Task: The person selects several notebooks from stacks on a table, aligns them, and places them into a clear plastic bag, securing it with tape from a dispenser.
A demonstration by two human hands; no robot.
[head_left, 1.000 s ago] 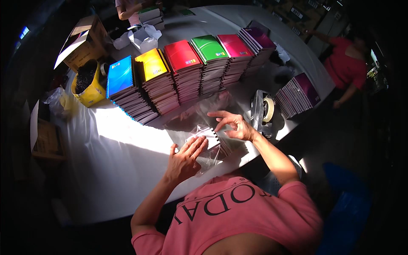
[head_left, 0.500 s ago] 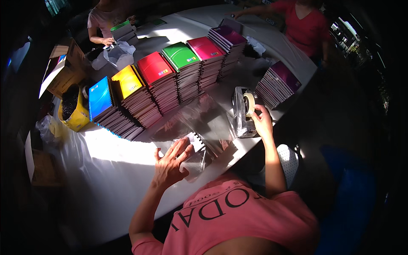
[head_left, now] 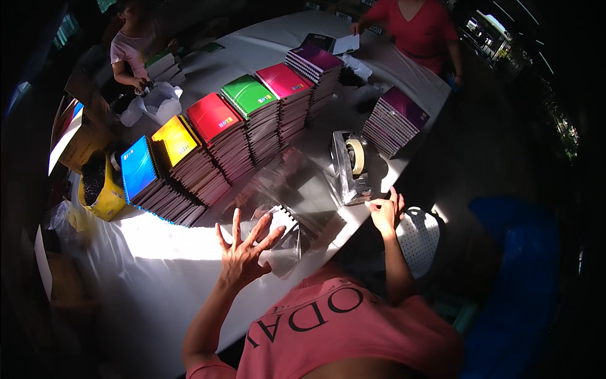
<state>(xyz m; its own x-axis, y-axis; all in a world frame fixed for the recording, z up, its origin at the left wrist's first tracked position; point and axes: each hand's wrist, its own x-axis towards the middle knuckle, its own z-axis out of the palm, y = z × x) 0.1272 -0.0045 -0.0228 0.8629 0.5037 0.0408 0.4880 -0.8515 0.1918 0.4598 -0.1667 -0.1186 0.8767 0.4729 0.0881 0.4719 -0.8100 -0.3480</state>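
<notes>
My left hand (head_left: 241, 254) lies with its fingers spread at the edge of a spiral notebook (head_left: 284, 219), whose black binding and white pages show through clear plastic wrapping (head_left: 282, 256). Part of that notebook is hidden under the fingers. My right hand (head_left: 386, 213) is at the near end of a tape dispenser (head_left: 344, 180), by the table edge. Its thumb and forefinger are pinched together; whether tape is between them is too small to see. A roll of clear tape (head_left: 355, 156) sits in the dispenser.
Beyond my hands runs a row of notebook stacks with blue (head_left: 139, 165), yellow (head_left: 175, 139), red (head_left: 213, 115), green (head_left: 248, 93), pink (head_left: 284, 81) and purple (head_left: 314, 58) covers. Another purple stack (head_left: 396, 120) stands right. A yellow container (head_left: 108, 201) is left. Two people work across the table.
My right hand has moved off the tape roll, toward me, to the dispenser's near end. The left hand's fingers have spread and shifted slightly left. The view has shifted a little.
</notes>
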